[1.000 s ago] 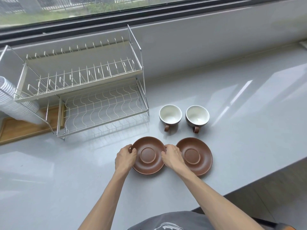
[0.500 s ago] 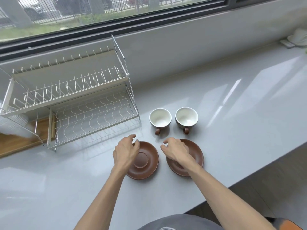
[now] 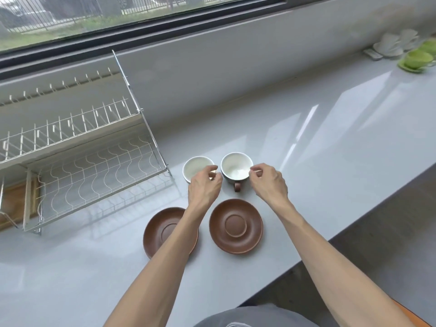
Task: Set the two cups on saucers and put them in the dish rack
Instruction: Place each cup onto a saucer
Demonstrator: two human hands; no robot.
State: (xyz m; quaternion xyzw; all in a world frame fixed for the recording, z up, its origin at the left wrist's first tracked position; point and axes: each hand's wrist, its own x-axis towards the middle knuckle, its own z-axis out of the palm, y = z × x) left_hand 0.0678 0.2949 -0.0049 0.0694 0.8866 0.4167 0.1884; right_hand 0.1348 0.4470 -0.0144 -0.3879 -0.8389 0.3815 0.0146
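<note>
Two white cups with brown handles stand side by side on the grey counter, the left cup (image 3: 194, 166) and the right cup (image 3: 235, 168). My left hand (image 3: 204, 185) pinches the right rim of the left cup and hides its handle. My right hand (image 3: 269, 182) pinches the right rim of the right cup, whose handle points toward me. Both cups rest on the counter. In front of them lie two brown saucers: the left saucer (image 3: 157, 232) is partly under my left forearm, and the right saucer (image 3: 236, 226) is bare. The wire dish rack (image 3: 99, 166) stands to the left with nothing in it.
A wooden board (image 3: 14, 199) lies under the rack's left end. White and green crockery (image 3: 415, 59) sits at the far right by the wall. The counter's front edge (image 3: 354, 223) runs diagonally at the right, with floor beyond.
Both hands left the saucers and moved forward to the cups, closing their fingers on the rims. The view shifted, so the rack now sits further left.
</note>
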